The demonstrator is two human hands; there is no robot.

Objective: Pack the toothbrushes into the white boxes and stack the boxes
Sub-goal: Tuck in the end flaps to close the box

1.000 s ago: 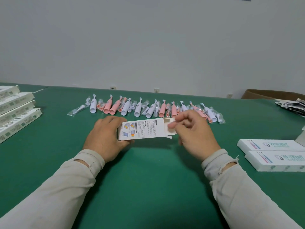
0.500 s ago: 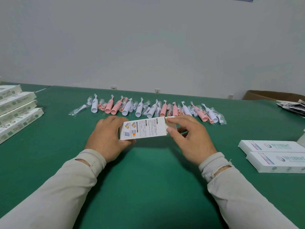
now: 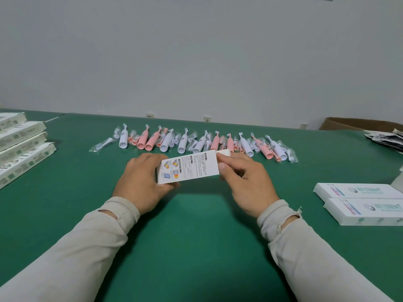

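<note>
A white box [image 3: 192,168] with printed text and small pictures is held above the green table [image 3: 196,236], its printed back facing me. My left hand [image 3: 141,182] grips its left end. My right hand [image 3: 246,182] pinches its right end, thumb on the near face and fingers over the end flap. Behind the box lies a row of several pink and white toothbrushes [image 3: 196,142] in clear wrappers. Whether a toothbrush is inside the box is hidden.
Several white boxes [image 3: 19,147] lie stacked and fanned at the left edge. Two white branded boxes [image 3: 362,201] lie side by side at the right. A cardboard carton [image 3: 357,124] and a pile of leaflets [image 3: 388,138] sit at the far right.
My right hand has moved from the open flap onto the box's right end, and the flap now lies folded against the box. The box has tilted slightly, right end higher.
</note>
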